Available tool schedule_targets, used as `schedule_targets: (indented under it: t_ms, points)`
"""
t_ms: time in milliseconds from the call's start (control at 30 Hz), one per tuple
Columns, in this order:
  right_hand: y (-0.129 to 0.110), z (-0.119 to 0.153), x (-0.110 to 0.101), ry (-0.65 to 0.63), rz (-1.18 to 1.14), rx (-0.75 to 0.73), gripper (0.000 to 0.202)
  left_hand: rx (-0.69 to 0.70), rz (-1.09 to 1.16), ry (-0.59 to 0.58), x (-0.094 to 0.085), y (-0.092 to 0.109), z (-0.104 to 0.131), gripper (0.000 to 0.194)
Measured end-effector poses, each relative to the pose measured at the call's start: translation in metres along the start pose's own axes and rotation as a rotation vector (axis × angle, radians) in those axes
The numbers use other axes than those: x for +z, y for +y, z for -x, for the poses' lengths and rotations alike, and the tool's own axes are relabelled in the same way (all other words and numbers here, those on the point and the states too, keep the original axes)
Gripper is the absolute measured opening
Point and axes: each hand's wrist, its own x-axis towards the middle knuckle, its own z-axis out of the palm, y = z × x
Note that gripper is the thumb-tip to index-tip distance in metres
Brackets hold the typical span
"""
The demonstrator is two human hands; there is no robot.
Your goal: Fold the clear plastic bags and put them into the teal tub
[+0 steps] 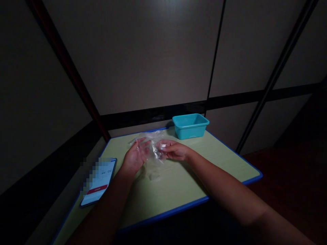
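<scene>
A clear, crumpled plastic bag [156, 153] is held up just above the table, between my two hands. My left hand [135, 156] is at the bag's left side, its fingers curved against the thin film and its thumb up. From the right, my right hand [175, 150] pinches the bag with thumb and fingers. Shiny highlights cover the plastic, and I cannot make out whether anything is inside. Some of the film spreads over the table behind the hands, toward the far edge.
The small table [178, 183] has a pale yellow-green top with a blue rim. At its far right stands a turquoise plastic basket [191, 132]. A phone [100, 183] with a lit screen lies at the left edge. Panelled cabinet doors [153, 68] rise behind.
</scene>
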Motion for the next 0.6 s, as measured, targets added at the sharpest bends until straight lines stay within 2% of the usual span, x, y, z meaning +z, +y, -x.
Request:
schedule_targets:
  t_ms: [200,333,500,600]
  points:
    - [0.004,-0.002,0.003,0.041,0.004,-0.02,0.024,-0.029,0.052,-0.099,0.002,0.001,0.003,0.026]
    - [0.001,-0.001,0.004,0.053,-0.027,-0.026,0.028,0.001,0.066,-0.082,-0.002,0.003,0.0,0.027]
    - [-0.001,0.0,0.003,0.017,0.021,-0.035,0.031,0.047,0.119,-0.079,-0.009,0.008,-0.005,0.034]
    - [-0.002,0.0,0.001,-0.025,0.06,-0.045,0.033,0.056,0.157,-0.031,-0.013,0.013,-0.007,0.034]
